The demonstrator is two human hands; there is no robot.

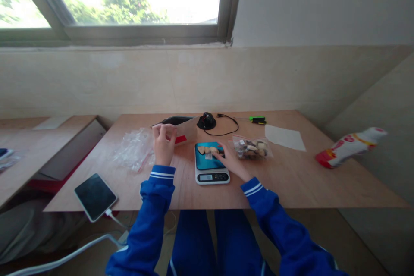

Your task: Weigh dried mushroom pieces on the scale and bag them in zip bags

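A kitchen scale with a blue plate and a lit display stands in front of me. On its plate lies a row of flat tan pieces with a small white label by them; their exact kind is unclear. My right hand reaches over the plate from the right, fingers closed around the right end of the row. To the left, my left hand pinches the edge of a light brown paper bag with a red label. Beside my right hand rests a clear bag of brown and cream pieces.
Crumpled clear plastic bags lie at left, with a tablet and its white cable overhanging the front edge. Behind are a black round-based device with a cord and green-black tools. White paper and a red-white bottle are right.
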